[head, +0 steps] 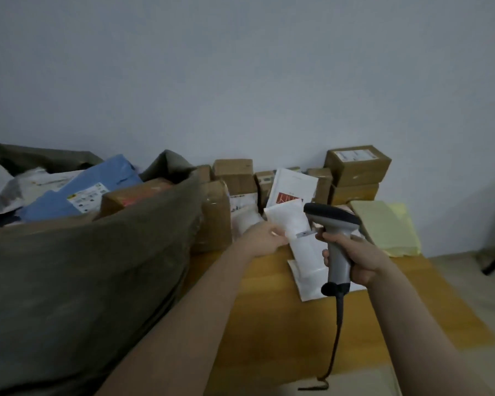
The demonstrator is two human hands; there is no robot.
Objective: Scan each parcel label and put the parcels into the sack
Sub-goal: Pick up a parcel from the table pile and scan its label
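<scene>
Right hand [360, 257] grips scanner [339, 252]; left hand [265, 238] pinches white parcel [287, 220] just left of scanner.

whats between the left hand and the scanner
A white parcel, gripped at its edge by the left hand, lies between it and the scanner; the head view shows it.

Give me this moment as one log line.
phase: scan | left hand: holds white parcel | right hand: holds scanner above parcel | sack: already contains parcels
</scene>
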